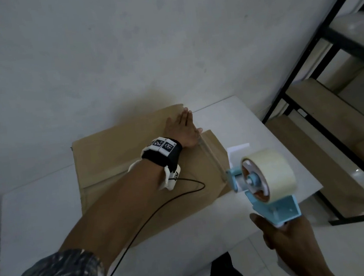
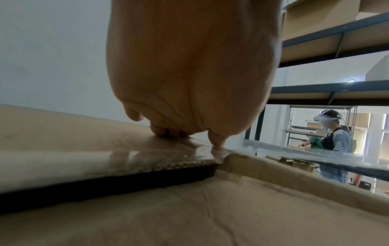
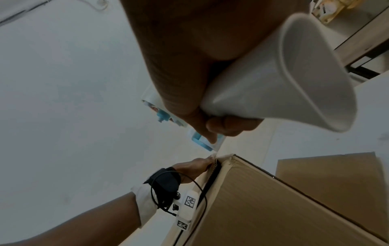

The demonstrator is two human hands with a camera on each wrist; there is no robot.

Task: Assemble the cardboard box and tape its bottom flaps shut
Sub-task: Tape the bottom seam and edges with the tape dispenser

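1. Head view: the cardboard box [image 1: 119, 154] is set at the bench's [image 1: 38, 222] far edge, pressed by the flat, open left hand [image 1: 183, 129].
2. The tape dispenser [image 1: 270, 186] is gripped by the right hand [image 1: 286, 241]; a tape strip [image 1: 210, 155] is stretched to the box.

Box [image 1: 115, 159] on table [image 1: 38, 222]

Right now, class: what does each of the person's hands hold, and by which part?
The right hand grips the tape dispenser by its white handle. The left hand holds nothing: its straight fingers press the clear tape flat onto the cardboard box.
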